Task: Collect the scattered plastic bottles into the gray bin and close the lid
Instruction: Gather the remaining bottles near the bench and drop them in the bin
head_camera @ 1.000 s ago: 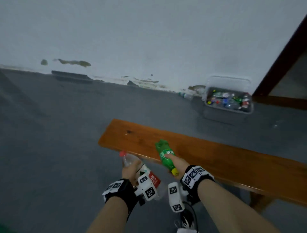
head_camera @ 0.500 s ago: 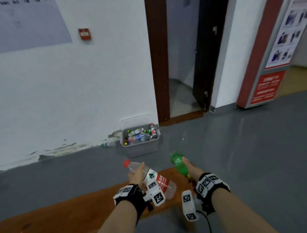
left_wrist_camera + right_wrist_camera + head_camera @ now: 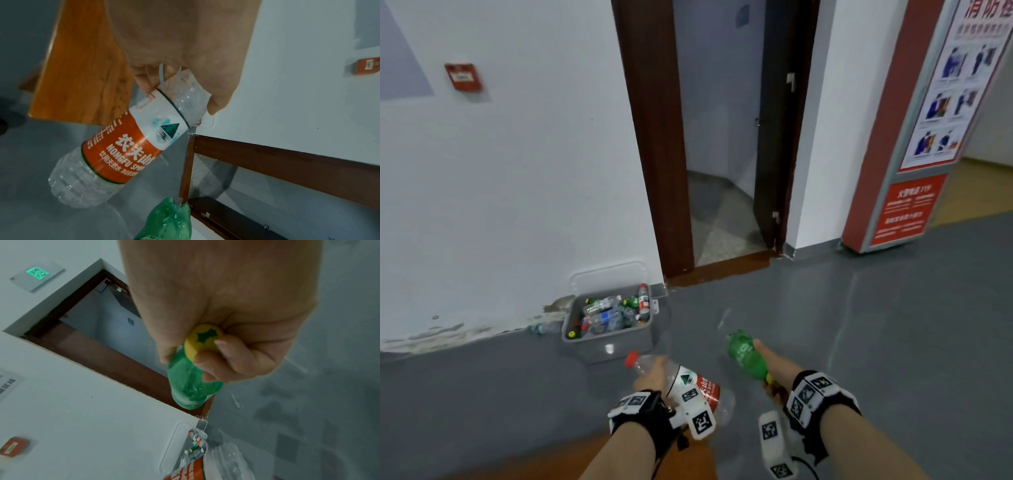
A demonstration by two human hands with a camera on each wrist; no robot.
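Looking from head view: clear water bottle (image 3: 681, 380) held in left hand (image 3: 652, 377), green bottle (image 3: 746, 354) in right hand (image 3: 774, 368); gray bin (image 3: 607, 346) seen ahead on floor (image 3: 859, 325) against wall (image 3: 517, 171), lid raised, bottles inside.
Left wrist view: fingers (image 3: 144, 81) curled round bottle's clear upper part; tabletop (image 3: 82, 65) seen behind.
Right wrist view: grip closed round green bottle's neck at yellow cap (image 3: 202, 341).
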